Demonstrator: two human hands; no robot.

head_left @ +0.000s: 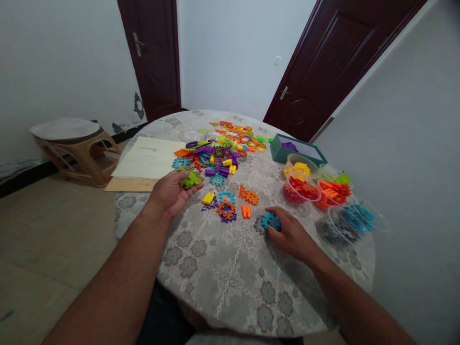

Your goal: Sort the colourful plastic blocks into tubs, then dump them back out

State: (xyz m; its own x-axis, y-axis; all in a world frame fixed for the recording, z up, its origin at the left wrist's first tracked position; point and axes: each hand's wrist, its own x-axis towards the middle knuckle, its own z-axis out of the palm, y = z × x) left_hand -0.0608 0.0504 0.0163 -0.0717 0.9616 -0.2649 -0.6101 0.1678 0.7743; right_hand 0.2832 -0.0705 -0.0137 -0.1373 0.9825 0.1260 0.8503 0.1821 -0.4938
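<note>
My left hand point(177, 191) is palm up with fingers curled round several green plastic building pieces point(190, 178), beside a mixed heap of coloured pieces point(219, 155). My right hand point(285, 230) grips blue building pieces point(270, 221) between thumb and fingers, low over the table; a grey piece point(258, 224) shows at its left. Between my hands lie a yellow piece point(208, 198), an orange square frame point(226, 210) over purple ones, a blue frame point(226, 196), a pair of orange tubes point(246, 211) and a jagged orange piece point(248, 195).
Clear tubs hold sorted pieces at the right: yellow point(302, 167), red point(301, 189), orange point(332, 192), grey point(337, 230) and blue point(359, 216). Behind them stands a green box point(277, 149) with purple pieces. Pale paper point(147, 157) lies at the left. A stool point(77, 148) stands beyond the table.
</note>
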